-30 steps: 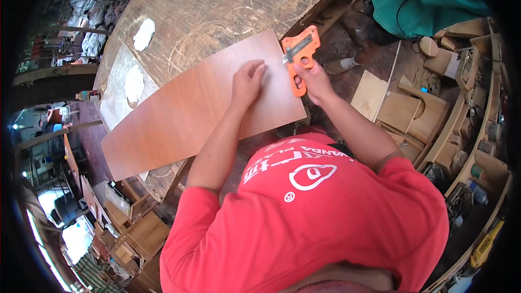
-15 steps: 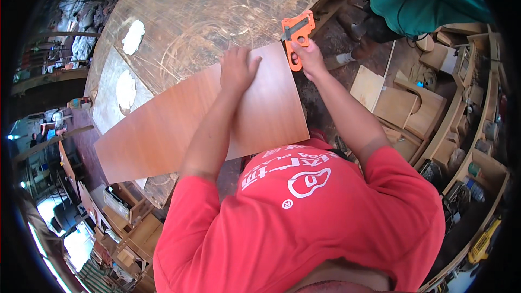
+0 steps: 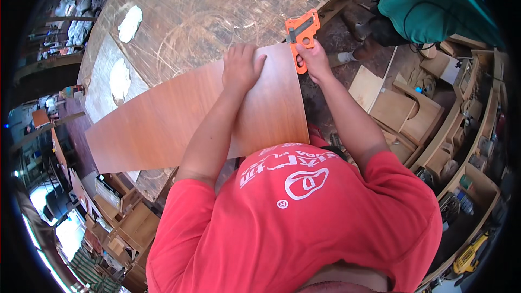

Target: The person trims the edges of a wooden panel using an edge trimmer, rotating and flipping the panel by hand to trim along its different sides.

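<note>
A reddish-brown veneered panel (image 3: pixel 168 125) lies across the table (image 3: pixel 201 5), reaching toward my body. My left hand (image 3: pixel 241 68) grips its far edge, fingers bent over it, thumb resting apart on the top face. At the panel's right end, my right hand (image 3: pixel 312 59) is closed round the handle of an orange edge-trimming tool (image 3: pixel 301 27) with a dark metal bar, held upright along the corner. The blade area where tool and panel meet is too small to make out.
White lumps (image 3: pixel 130 21) and a pale board (image 3: pixel 100 103) rest left on the table. A person in teal (image 3: pixel 412 11) is beyond the right edge. Pale plywood pieces (image 3: pixel 391 106) and wooden bins (image 3: pixel 472 184) with a yellow power tool (image 3: pixel 469 255) are at right.
My left hand has moved up to the panel's far edge. The orange tool has risen to the far corner. The panel's right end has shifted slightly toward me.
</note>
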A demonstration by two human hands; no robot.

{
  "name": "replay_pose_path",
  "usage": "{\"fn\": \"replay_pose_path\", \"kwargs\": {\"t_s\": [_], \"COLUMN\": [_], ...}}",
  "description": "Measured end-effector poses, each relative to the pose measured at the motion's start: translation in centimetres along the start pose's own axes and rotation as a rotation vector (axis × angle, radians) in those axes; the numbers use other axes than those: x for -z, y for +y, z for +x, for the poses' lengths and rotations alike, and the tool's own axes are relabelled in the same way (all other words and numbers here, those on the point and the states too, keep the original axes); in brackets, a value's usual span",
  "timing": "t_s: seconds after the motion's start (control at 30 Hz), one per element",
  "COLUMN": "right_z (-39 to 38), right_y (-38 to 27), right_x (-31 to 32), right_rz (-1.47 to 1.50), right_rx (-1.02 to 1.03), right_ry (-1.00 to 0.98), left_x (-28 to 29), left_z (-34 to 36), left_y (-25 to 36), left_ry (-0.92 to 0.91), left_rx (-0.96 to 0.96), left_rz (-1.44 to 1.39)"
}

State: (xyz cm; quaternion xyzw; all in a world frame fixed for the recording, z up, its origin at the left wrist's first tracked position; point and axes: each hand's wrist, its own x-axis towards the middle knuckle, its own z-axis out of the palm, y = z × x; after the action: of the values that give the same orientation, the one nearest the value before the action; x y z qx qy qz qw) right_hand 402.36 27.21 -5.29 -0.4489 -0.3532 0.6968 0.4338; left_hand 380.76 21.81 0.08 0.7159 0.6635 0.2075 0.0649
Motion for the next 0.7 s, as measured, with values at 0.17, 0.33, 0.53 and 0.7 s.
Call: {"fn": "replay_pose_path", "kwargs": {"t_s": [0.17, 0.33, 0.53, 0.7], "right_z": [0.16, 0.24, 0.30, 0.38], "right_y": [0.26, 0.09, 0.16, -0.03], "right_x": [-0.19, -0.16, -0.36, -0.45], "right_rz": [0.015, -0.046, -0.040, -0.059], "right_rx": [-0.003, -0.030, -0.053, -0.055], "right_ry": [-0.011, 0.029, 0.050, 0.054], "left_x": [0.00, -0.10, 0.09, 0.10], "left_z": [0.01, -0.06, -0.12, -0.02], "left_y": [-0.34, -0.24, 0.00, 0.00], "left_ry": [-0.046, -0.035, 0.018, 0.001], "left_rx": [0.029, 0.021, -0.028, -0.016], "left_rz": [0.001, -0.005, 0.035, 0.027]}}
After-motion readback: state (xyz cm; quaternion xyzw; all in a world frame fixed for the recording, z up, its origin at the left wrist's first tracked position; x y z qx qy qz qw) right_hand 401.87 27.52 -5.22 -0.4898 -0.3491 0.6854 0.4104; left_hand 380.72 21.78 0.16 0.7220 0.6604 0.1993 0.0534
